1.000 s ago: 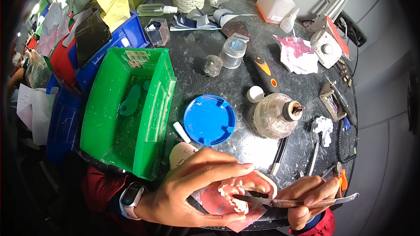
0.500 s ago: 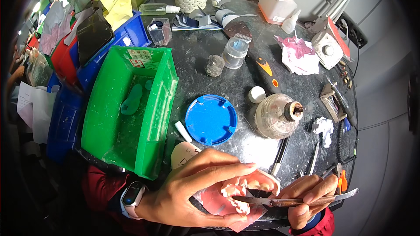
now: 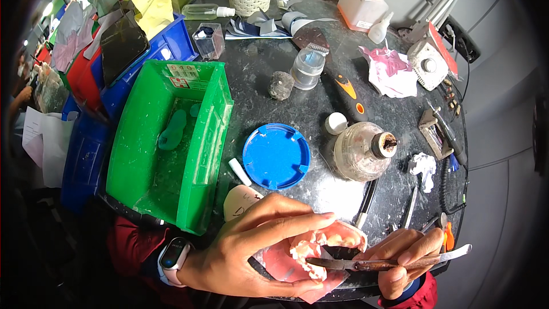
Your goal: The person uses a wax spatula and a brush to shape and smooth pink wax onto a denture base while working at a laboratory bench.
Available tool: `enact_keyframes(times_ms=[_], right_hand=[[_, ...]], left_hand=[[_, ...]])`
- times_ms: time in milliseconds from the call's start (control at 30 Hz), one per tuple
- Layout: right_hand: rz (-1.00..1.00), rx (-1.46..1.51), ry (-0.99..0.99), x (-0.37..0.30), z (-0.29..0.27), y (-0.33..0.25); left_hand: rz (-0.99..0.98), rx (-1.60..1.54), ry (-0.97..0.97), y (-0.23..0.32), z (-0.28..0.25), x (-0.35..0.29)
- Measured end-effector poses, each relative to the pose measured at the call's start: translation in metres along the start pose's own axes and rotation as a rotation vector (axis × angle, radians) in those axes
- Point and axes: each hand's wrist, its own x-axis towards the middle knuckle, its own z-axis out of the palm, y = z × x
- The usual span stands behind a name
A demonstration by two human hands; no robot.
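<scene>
My left hand is closed round a pink-and-cream dental arch model, thumb below it and fingers above. Under the model lies a flat pink wax sheet; I cannot tell whether the hand grips it too. In my right hand is a wax knife with a brown handle, pinched between thumb and fingers. Its dark blade points left and its tip is at the inner side of the model's left part. The pale, spatula-like other end sticks out to the right. Behind the left hand, a pale block with handwriting is partly covered.
A green bin with teal pieces stands at the left. Beyond my hands are a blue round lid, a white stick, a glass spirit burner, a lidded jar and an orange-black handle. Crumpled tissue lies right.
The knife has shifted slightly to the right, its tip drawn back a little along the model. My left hand and the model stay almost in place.
</scene>
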Motion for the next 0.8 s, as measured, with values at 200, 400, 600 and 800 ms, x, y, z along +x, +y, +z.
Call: enact_keyframes(times_ms=[200,400,600,800], right_hand=[[-0.074,0.077,-0.009,0.001,-0.002,0.004],[-0.088,0.046,0.072,0.0,0.005,0.003],[-0.047,-0.007,-0.024,-0.002,-0.003,0.004],[-0.032,0.052,0.031,-0.002,0.001,0.003]], left_hand=[[-0.024,0.027,-0.033,0.003,-0.001,0.001],[-0.013,0.002,-0.005,0.001,-0.003,0.0],[-0.03,-0.081,-0.036,0.004,-0.003,0.0],[0.001,-0.033,-0.043,0.004,-0.005,0.002]])
